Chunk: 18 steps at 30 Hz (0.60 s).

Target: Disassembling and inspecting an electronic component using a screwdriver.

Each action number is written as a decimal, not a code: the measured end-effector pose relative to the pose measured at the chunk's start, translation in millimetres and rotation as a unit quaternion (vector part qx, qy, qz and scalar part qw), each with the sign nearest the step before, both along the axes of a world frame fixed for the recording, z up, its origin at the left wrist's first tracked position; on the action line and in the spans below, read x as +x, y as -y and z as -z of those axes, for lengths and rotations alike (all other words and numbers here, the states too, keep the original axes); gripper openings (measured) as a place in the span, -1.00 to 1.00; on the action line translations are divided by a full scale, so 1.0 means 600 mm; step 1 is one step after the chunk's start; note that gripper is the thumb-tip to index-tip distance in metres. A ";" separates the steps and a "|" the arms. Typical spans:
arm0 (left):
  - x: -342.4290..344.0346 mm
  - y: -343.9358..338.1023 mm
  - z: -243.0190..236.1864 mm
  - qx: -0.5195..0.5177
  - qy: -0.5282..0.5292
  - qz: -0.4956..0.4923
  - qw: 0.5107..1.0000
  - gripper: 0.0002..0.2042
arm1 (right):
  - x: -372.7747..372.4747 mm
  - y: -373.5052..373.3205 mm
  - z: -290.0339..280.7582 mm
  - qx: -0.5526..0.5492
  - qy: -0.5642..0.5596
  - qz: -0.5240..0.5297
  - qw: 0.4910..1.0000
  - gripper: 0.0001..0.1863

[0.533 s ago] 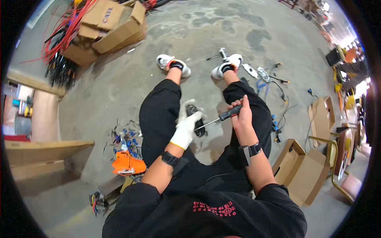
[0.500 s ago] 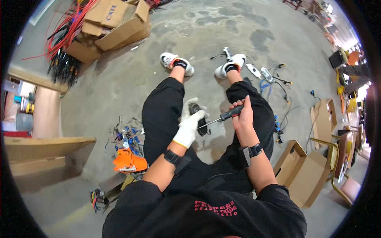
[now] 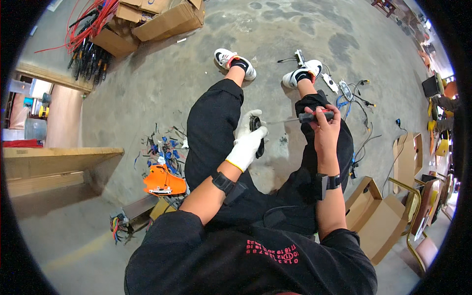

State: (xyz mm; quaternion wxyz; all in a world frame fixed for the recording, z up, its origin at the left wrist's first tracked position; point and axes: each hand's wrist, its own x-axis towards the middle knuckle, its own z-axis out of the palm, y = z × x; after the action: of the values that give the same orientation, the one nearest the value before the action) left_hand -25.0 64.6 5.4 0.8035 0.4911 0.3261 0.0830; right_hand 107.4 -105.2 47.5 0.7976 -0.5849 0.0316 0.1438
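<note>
- Between my two knees, over the bare concrete floor, my left hand in its white work glove has its fingers curled shut around a small black device, held just above the gap between my legs.
- My right hand is bare, and its fingers are closed around the black and red handle of a screwdriver. The thin shaft runs toward the black device, and the tip sits at or just beside it; I cannot tell if it actually touches.
- Right of the black device, the right hand is raised a little above my right knee, close to the gloved hand but not touching it.
- Each forearm carries a dark wrist strap, and both arms rise from the lower edge toward the black device.
- Beyond the black device, my two feet in white sneakers rest on the floor, the legs in black trousers spread apart.
- Left of the black device, on the floor beside my left thigh, lies an orange plastic housing, with a scatter of blue and black wire scraps just past it.
- Far to the upper left of the black device stand cardboard boxes with a bundle of red cables near them.
- Right of the black device, past my right foot, small white electronic parts with wires lie on the floor, and an open cardboard box sits lower, beside my right hip.
</note>
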 end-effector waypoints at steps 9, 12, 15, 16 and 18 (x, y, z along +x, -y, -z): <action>0.001 0.004 -0.001 0.011 -0.015 0.015 1.000 -0.49 | -0.008 -0.003 0.024 0.062 0.046 0.038 0.996 -0.61; 0.000 0.004 -0.002 0.023 -0.018 0.026 0.999 -0.50 | -0.014 -0.011 0.026 0.060 0.041 0.032 0.997 -0.62; 0.000 0.005 -0.002 0.009 -0.006 0.018 1.000 -0.50 | -0.018 -0.016 0.027 0.051 0.038 0.026 0.998 -0.62; 0.001 0.005 -0.001 0.011 -0.007 0.019 1.000 -0.50 | -0.019 -0.016 0.027 0.048 0.045 0.026 0.998 -0.62; 0.001 0.006 0.002 0.011 -0.009 0.020 1.000 -0.50 | -0.019 -0.017 0.027 0.051 0.044 0.020 0.998 -0.62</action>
State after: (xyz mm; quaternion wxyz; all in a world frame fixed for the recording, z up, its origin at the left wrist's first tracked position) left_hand -24.4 60.9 4.2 0.7965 0.5072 0.3225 0.0659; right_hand 96.1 -95.3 31.5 0.8298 -0.5483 0.0010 0.1033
